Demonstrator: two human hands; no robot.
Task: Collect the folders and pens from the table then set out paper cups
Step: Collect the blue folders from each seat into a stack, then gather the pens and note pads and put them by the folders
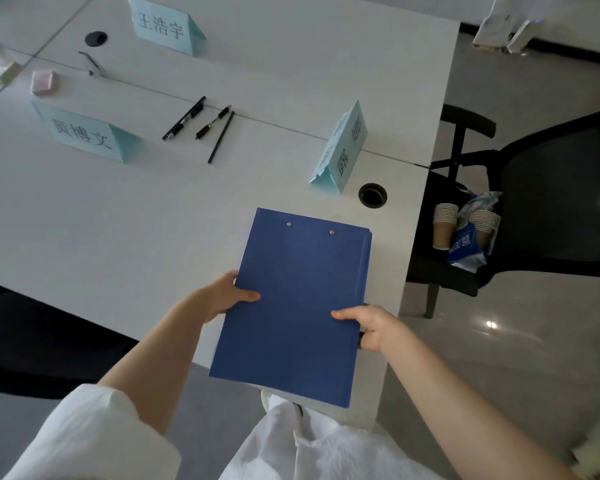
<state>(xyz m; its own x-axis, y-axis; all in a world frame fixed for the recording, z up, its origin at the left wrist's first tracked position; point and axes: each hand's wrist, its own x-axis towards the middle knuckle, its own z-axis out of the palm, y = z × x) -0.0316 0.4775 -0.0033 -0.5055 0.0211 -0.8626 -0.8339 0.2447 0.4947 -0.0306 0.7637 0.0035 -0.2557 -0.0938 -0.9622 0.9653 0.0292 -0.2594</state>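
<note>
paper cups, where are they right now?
In the head view, the paper cups stand in two stacks on the black chair seat off the table's right edge, flanking a blue plastic package.

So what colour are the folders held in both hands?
Blue: the folders, clearest in the head view.

Dim, flat, bluish light overall, no hard shadows on the tabletop (84, 220) ahead of the hands. Small bright glare spot on the floor (492, 324) just right of the right hand (368, 327). Area under the tabletop left of the left hand (222, 296) almost black. Wide-angle bend, tabletop edges curve toward the corners. Centre fairly sharp, far top right blown out and soft, bottom right corner smeared
</note>
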